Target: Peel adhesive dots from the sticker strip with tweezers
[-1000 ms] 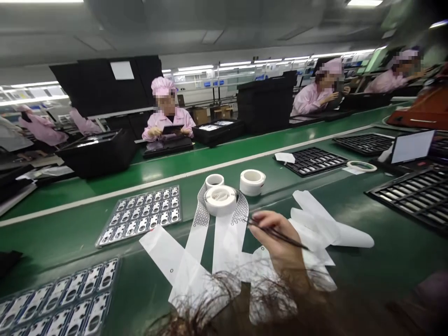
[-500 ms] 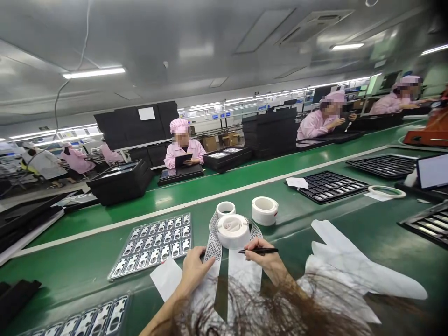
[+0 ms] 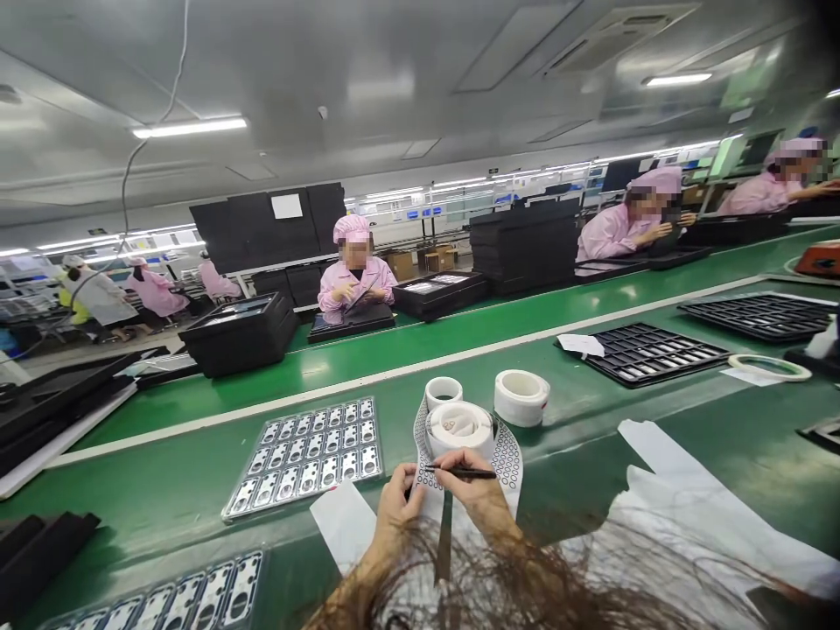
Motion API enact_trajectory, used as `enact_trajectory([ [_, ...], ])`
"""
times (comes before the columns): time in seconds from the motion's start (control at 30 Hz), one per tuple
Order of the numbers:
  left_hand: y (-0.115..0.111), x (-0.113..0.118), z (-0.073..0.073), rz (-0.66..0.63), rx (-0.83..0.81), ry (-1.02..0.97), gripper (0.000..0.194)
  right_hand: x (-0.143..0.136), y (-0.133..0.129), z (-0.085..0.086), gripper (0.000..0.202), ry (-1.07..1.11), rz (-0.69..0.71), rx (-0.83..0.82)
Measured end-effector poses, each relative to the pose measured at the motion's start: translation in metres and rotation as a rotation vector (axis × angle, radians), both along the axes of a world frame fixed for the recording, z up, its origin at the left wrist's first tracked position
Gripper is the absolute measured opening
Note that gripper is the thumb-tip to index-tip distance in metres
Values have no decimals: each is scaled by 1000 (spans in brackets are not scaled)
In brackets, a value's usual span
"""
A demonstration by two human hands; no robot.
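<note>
Stray hair hides both wrists. Just before the tape roll (image 3: 459,426), the right hand (image 3: 473,488) pinches tweezers (image 3: 459,472); the left hand (image 3: 397,506) grips dotted strip (image 3: 422,437). A parts tray (image 3: 305,455) lies left on the bench (image 3: 164,481).

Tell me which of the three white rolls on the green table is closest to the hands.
The front roll, the widest one, with dotted strips hanging from it. It sits just beyond the right hand and left hand. The small roll and right roll stand farther back.
</note>
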State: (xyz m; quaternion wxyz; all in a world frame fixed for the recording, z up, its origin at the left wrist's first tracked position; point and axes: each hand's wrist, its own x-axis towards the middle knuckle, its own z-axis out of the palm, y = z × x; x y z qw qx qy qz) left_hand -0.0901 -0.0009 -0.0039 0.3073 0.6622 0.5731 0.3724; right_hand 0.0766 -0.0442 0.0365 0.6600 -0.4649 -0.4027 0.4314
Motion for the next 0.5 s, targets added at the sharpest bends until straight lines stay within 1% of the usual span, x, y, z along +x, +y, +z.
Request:
enact_trajectory([
  [0.07, -1, 1, 1, -141, 12, -25, 28, -2, -4, -7, 29, 2, -35, -7],
  [0.1, -1, 1, 1, -183, 19, -38, 29, -1, -7, -12, 28, -9, -46, -11],
  [0.13, -2, 2, 1, -198, 27, -51, 30, 0, -10, -15, 28, -26, -53, -14],
  [0.23, -4, 6, -2, -191, 44, -68, 28, 4, -17, -22, 26, -87, -43, -19],
  [0.33, -5, 8, -7, -188, 54, -46, 27, 4, -20, -22, 24, -132, -19, -24],
  [0.43, -5, 9, -12, -184, 72, -6, 25, 3, -20, -22, 22, -129, -24, -28],
  [0.5, -4, 9, -16, -181, 80, 14, 20, 3, -19, -24, 23, -113, -42, -31],
])
